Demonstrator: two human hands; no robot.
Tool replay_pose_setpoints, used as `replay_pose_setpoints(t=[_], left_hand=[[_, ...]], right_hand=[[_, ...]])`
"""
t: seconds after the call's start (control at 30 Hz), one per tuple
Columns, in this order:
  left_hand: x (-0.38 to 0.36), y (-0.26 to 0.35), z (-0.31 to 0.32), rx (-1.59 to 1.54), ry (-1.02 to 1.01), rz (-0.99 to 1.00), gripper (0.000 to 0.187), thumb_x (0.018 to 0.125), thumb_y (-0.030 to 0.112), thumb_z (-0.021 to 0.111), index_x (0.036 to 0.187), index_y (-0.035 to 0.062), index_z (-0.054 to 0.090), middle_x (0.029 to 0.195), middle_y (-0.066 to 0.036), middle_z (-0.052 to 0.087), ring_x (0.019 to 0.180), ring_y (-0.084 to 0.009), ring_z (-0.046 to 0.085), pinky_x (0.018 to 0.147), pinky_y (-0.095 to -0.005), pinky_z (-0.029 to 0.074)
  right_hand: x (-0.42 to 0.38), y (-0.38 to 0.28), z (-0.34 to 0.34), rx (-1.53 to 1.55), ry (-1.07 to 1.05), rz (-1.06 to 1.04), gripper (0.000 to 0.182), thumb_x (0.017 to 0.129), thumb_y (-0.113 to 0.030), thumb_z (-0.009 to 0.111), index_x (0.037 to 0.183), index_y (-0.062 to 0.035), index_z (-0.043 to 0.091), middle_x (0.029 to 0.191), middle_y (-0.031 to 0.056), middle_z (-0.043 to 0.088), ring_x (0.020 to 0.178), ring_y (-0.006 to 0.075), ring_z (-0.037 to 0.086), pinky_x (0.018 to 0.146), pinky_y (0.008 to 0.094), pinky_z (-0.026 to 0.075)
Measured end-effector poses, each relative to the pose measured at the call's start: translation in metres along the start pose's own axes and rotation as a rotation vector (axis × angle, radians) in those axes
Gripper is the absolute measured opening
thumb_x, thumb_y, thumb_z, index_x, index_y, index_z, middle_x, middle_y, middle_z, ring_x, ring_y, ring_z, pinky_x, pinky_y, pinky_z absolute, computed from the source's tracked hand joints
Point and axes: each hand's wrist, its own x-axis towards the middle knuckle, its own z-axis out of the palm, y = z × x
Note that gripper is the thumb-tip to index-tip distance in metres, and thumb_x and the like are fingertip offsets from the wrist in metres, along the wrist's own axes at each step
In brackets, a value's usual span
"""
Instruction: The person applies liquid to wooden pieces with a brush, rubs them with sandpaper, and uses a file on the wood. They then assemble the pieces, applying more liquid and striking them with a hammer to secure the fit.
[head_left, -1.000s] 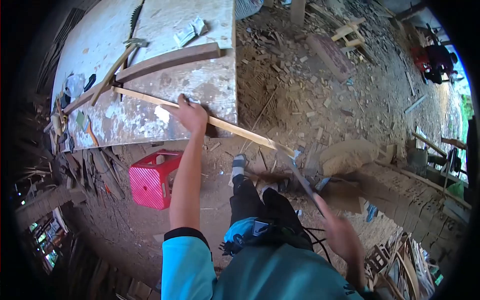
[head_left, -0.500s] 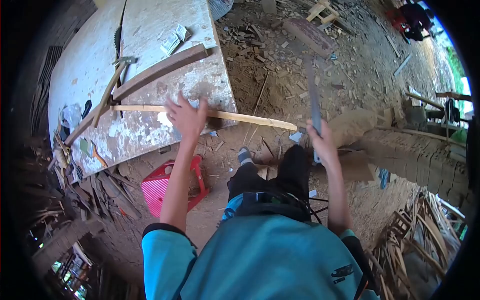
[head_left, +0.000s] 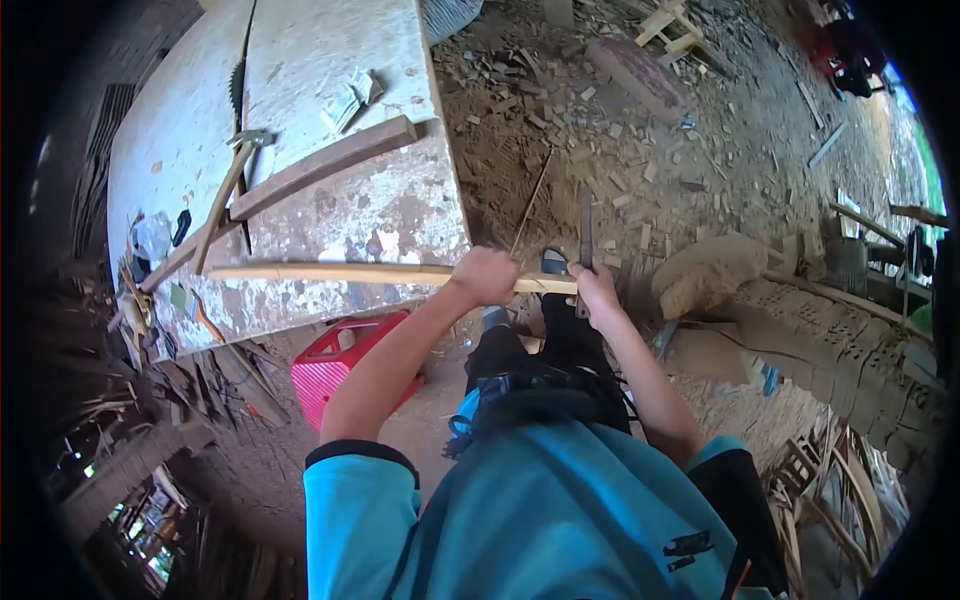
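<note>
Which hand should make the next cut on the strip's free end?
Right. The right hand grips the blade at the wooden strip's overhanging end; the left hand is clamped around that strip beside the workbench edge.

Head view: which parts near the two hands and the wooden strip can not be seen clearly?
- Head view: the end of the wooden strip is hidden under the right hand.
- The blade is thin and blurred; its type is unclear.
- The left hand covers the strip where it grips.
- The red stool is partly hidden by the left arm and bench.
</note>
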Motion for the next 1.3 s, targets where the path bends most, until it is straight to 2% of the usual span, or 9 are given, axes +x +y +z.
replay_pose_setpoints(t=[0.13,0.2,0.33,0.4,0.6,0.73,0.83,1.0,1.3], left_hand=[[-0.007,-0.016,0.017,-0.039,0.342,0.075,0.021,0.065,0.025,0.063,0.077,0.0072,0.064,0.072,-0.013,0.061,0.072,-0.0294,0.063,0.078,-0.0391,0.048],[-0.013,-0.021,0.016,0.002,0.517,0.147,0.02,0.064,0.023,0.063,0.076,0.0075,0.063,0.068,-0.012,0.059,0.073,-0.0275,0.062,0.084,-0.0369,0.046],[-0.02,-0.028,0.009,0.042,0.296,0.101,0.021,0.065,0.025,0.063,0.078,0.0087,0.064,0.072,-0.011,0.062,0.081,-0.0242,0.062,0.09,-0.0338,0.042],[-0.019,-0.025,0.006,0.137,0.218,0.081,0.021,0.068,0.027,0.061,0.08,0.0104,0.065,0.07,-0.01,0.064,0.079,-0.0227,0.062,0.089,-0.0332,0.042],[-0.009,-0.032,0.036,0.069,0.529,0.097,0.023,0.07,0.028,0.059,0.082,0.0101,0.067,0.076,-0.011,0.065,0.076,-0.0225,0.063,0.08,-0.0343,0.048],[-0.01,-0.027,0.02,-0.013,0.24,-0.042,0.026,0.064,0.025,0.06,0.084,0.0096,0.067,0.079,-0.015,0.066,0.092,-0.0258,0.061,0.085,-0.0358,0.046],[-0.009,-0.03,0.008,0.042,0.143,-0.012,0.028,0.063,0.03,0.061,0.079,0.009,0.067,0.076,-0.014,0.065,0.089,-0.0259,0.061,0.092,-0.0373,0.041],[-0.018,-0.048,0.0,0.12,0.256,0.182,0.031,0.064,0.039,0.061,0.067,0.0081,0.067,0.074,-0.009,0.064,0.088,-0.0226,0.058,0.104,-0.0377,0.026],[-0.015,-0.048,0.005,0.198,0.207,0.153,0.027,0.064,0.038,0.063,0.064,0.0109,0.068,0.074,-0.005,0.064,0.088,-0.0174,0.057,0.096,-0.031,0.033]], right_hand=[[-0.012,-0.017,0.007,-0.143,0.042,-0.152,0.019,0.087,-0.022,0.054,0.091,-0.0038,0.052,0.074,0.0076,0.054,0.064,0.0145,0.055,0.048,0.0297,0.045],[-0.002,-0.001,0.002,-0.455,0.221,-0.56,0.019,0.088,-0.022,0.052,0.093,-0.0032,0.051,0.074,0.0114,0.054,0.061,0.0187,0.056,0.048,0.0326,0.044],[-0.032,-0.065,0.009,-0.348,0.048,-0.612,0.017,0.091,-0.02,0.048,0.096,-0.0041,0.049,0.075,0.0171,0.057,0.06,0.0302,0.059,0.051,0.0408,0.043],[-0.027,-0.092,0.032,-0.553,-0.018,-0.939,0.016,0.091,-0.021,0.048,0.099,-0.0069,0.051,0.079,0.0166,0.059,0.064,0.0349,0.059,0.052,0.0436,0.044],[0.01,-0.11,0.135,-1.124,-0.204,-1.319,0.03,0.086,-0.027,0.055,0.112,-0.0114,0.054,0.101,0.0114,0.056,0.085,0.0265,0.058,0.073,0.0363,0.045],[0.004,-0.11,0.132,-1.064,-0.063,-1.602,0.035,0.084,-0.029,0.057,0.113,-0.0095,0.054,0.106,0.0108,0.054,0.102,0.0256,0.051,0.088,0.0366,0.038],[0.0,-0.094,0.079,-0.888,0.072,-1.071,0.033,0.089,-0.034,0.049,0.106,-0.0076,0.06,0.1,0.0146,0.06,0.095,0.0313,0.056,0.085,0.0424,0.041],[0.009,-0.045,0.024,-0.84,-0.311,-0.077,0.073,0.091,-0.054,0.022,0.093,0.0065,0.062,0.08,0.0237,0.063,0.095,0.0403,0.058,0.086,0.0453,0.043],[-0.001,-0.031,0.037,-0.826,0.065,-0.315,0.065,0.089,-0.054,0.033,0.08,0.0033,0.064,0.075,0.0242,0.062,0.087,0.042,0.058,0.08,0.0437,0.044]])
